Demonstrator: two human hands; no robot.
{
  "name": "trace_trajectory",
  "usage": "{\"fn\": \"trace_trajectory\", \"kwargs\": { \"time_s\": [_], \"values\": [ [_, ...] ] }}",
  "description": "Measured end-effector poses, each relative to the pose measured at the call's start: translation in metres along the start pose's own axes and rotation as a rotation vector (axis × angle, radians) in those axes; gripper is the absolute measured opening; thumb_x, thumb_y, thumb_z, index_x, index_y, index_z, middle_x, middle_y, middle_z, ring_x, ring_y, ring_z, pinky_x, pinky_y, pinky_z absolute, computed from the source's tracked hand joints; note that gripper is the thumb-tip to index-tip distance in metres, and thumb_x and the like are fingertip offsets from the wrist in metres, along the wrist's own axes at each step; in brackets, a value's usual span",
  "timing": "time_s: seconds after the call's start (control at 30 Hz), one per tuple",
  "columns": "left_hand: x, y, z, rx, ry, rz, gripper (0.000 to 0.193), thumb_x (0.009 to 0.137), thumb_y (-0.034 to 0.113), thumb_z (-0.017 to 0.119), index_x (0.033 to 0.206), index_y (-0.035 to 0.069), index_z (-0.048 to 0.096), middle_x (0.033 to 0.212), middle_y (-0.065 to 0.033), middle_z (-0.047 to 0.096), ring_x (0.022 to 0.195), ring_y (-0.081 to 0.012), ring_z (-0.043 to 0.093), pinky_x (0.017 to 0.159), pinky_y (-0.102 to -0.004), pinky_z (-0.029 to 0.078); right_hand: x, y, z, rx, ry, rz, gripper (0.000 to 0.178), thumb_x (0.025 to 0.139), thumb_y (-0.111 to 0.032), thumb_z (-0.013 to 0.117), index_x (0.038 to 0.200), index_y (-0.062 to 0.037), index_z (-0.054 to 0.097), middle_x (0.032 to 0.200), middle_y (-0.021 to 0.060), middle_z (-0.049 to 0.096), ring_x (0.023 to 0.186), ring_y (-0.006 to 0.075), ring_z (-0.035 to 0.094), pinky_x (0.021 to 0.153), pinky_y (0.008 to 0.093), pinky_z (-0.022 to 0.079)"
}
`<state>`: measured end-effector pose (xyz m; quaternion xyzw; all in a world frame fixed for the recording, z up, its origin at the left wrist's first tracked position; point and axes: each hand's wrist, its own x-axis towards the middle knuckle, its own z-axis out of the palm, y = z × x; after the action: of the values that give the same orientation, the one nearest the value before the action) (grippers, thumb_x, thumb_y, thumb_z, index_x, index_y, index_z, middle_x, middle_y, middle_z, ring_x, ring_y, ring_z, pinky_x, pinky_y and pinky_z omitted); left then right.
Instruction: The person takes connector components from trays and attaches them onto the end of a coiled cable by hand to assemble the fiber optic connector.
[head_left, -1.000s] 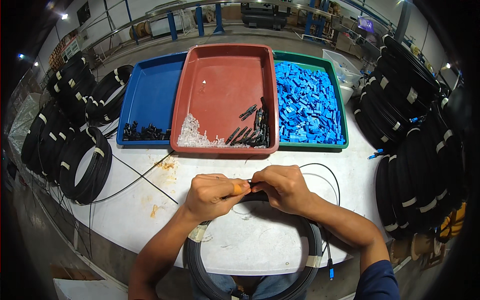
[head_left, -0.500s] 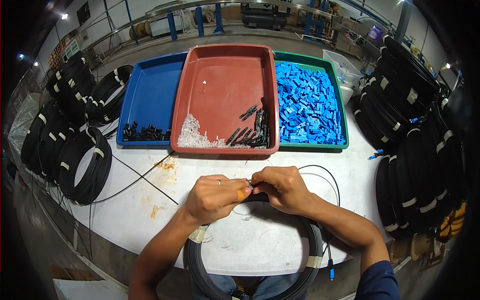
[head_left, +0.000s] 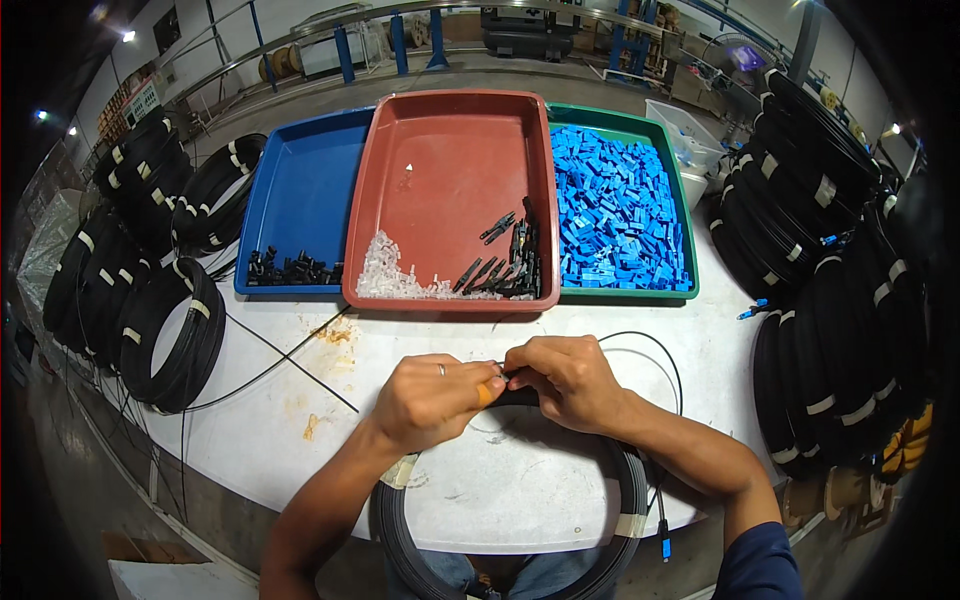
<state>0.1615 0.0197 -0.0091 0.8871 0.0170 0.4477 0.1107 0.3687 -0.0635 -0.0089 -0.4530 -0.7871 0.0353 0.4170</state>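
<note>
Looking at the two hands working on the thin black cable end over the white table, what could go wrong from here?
1. The left hand and right hand pinch a small part at the cable end; it might slip and fall.
2. The thin black cable loops loosely beside the right hand; a pull might kink it.
3. The cable coil hangs around the table edge near the person's lap; it might slide off.
</note>
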Motion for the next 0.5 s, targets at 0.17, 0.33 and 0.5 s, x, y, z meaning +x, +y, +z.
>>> {"fn": "trace_trajectory", "kwargs": {
  "time_s": [0.17, 0.33, 0.5],
  "values": [
    [-0.0014, 0.0007, 0.0014, -0.004, 0.038, -0.066, 0.010, 0.074, 0.002, 0.086, 0.079, 0.002, 0.077, 0.080, -0.0110, 0.078, 0.065, -0.0204, 0.075, 0.061, -0.0288, 0.059, 0.0006, 0.0034, 0.0028, 0.114, 0.023, 0.032, 0.020, 0.078, 0.002, 0.077, 0.095, -0.0034, 0.068, 0.081, 0.0102, 0.072, 0.068, 0.0282, 0.070, 0.058, 0.0371, 0.055],
    [0.0005, 0.0038, 0.0007, -0.089, 0.073, -0.257, 0.012, 0.073, 0.001, 0.087, 0.081, 0.001, 0.078, 0.078, -0.0116, 0.078, 0.064, -0.0204, 0.074, 0.061, -0.0278, 0.059, 0.0005, 0.0000, -0.0010, 0.017, 0.066, -0.031, 0.019, 0.079, 0.001, 0.078, 0.095, -0.0038, 0.068, 0.081, 0.0111, 0.071, 0.068, 0.0290, 0.070, 0.058, 0.0375, 0.055],
    [0.0012, 0.0007, -0.0025, 0.069, -0.017, 0.110, 0.010, 0.076, 0.000, 0.085, 0.081, 0.001, 0.076, 0.085, -0.0130, 0.078, 0.067, -0.0223, 0.075, 0.060, -0.0290, 0.060, -0.0004, 0.0017, 0.0008, 0.052, -0.002, 0.009, 0.020, 0.080, 0.001, 0.078, 0.095, -0.0042, 0.068, 0.079, 0.0106, 0.070, 0.067, 0.0291, 0.069, 0.059, 0.0377, 0.055]
  ]
}}
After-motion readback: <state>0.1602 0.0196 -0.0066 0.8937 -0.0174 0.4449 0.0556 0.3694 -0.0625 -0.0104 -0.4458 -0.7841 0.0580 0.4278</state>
